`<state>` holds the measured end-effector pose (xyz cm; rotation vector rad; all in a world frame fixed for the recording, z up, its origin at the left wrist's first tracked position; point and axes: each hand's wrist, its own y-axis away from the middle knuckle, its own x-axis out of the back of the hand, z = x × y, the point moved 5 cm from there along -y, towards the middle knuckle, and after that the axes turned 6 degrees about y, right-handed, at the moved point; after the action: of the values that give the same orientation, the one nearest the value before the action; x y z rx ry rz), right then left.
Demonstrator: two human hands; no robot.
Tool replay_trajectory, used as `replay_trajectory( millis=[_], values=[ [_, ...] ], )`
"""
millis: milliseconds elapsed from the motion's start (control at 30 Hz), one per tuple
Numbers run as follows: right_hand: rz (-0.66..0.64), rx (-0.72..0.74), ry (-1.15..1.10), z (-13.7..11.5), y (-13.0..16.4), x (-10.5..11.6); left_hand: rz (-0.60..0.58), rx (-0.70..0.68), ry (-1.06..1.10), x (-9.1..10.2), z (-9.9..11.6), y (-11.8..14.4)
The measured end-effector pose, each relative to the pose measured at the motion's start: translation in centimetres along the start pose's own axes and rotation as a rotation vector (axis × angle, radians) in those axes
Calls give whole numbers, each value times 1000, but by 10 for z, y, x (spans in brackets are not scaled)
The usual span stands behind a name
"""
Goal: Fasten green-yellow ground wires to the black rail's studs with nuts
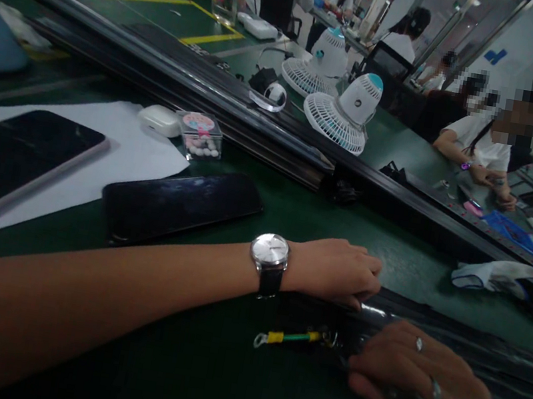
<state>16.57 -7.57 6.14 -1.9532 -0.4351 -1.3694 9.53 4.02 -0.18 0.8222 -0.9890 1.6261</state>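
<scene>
A long black bar in clear plastic wrap [480, 351] lies on the green table at the lower right. My left hand [341, 269], with a watch on its wrist, reaches across to the bar's far edge; its fingers are curled against the wrap. Nearer to me, my right hand [428, 394] wears rings and closes on the bar's near side, its fingertips partly hidden. From the bar's end, between my hands, sticks out a short green and yellow wire [292, 337] with a ring terminal at its tip.
Left of my forearm lie a black phone [182, 203], a tablet-like device [15, 153] on white paper, and a small clear box [201, 138]. Long dark bars [188, 83] cross behind. Two white fans [345, 114], a glove [494, 276] and a seated person [492, 144] are beyond.
</scene>
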Motion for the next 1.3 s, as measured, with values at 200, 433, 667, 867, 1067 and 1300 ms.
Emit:
replay_trajectory(
  millis=[200,433,667,867,1067,1300],
  values=[
    [-219,135,79,3,4,8,-43,3,71,4,0,1],
    [-110,60,31,8,1,21,25,-29,113,0,-7,1],
    [37,-76,-1,3,-1,9,25,-10,65,1,-4,0],
    [115,-89,54,1,3,6,16,-19,21,0,-1,-3],
    [158,-103,85,-3,2,4,36,-27,-22,0,1,-4],
    [115,-49,88,-6,2,-1,-11,-7,-44,-2,3,-6]
  ],
)
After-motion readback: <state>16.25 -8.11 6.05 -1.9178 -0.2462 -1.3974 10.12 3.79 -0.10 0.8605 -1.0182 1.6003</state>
